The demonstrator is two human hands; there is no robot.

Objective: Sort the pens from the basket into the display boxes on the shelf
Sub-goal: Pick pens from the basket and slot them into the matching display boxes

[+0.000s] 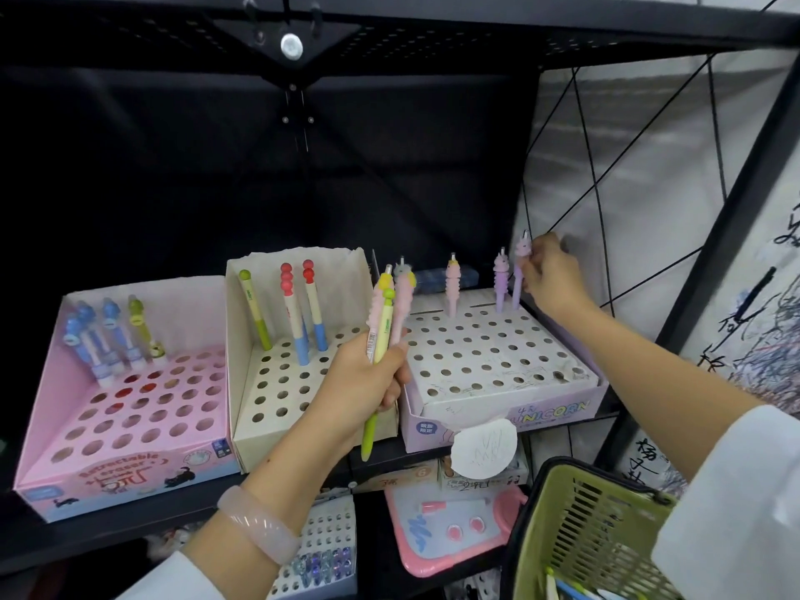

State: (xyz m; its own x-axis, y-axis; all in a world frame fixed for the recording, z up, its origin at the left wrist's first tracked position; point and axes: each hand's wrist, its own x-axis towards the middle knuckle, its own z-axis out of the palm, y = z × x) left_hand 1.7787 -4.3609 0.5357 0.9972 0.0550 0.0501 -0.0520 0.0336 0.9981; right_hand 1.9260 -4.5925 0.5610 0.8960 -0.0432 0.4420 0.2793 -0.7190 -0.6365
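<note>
Here the left hand (368, 378) has its fingers curled tightly round a bundle of pens (383, 335), their decorated tops rising above the fingers and a yellow-green barrel sticking out below the palm. A pale bracelet (259, 524) sits on that wrist. Just behind these fingers stands the cream display box (268, 409), with a few red-topped and green-topped pens upright in its back holes; further to the left of them is the pink display box (108, 435), holding blue and green pens in its rear corner.

The right hand (550, 279) reaches to the far back corner of the unicorn display box (511, 409), its fingertips (526, 266) pinching the top of a purple unicorn pen (518, 279) that stands upright in a rear hole. Just left of those fingers stands another purple pen (501, 281), and further left a pink one (453, 288).

Well below the right forearm, the green basket (575, 526) shows a few pens at its bottom.
</note>
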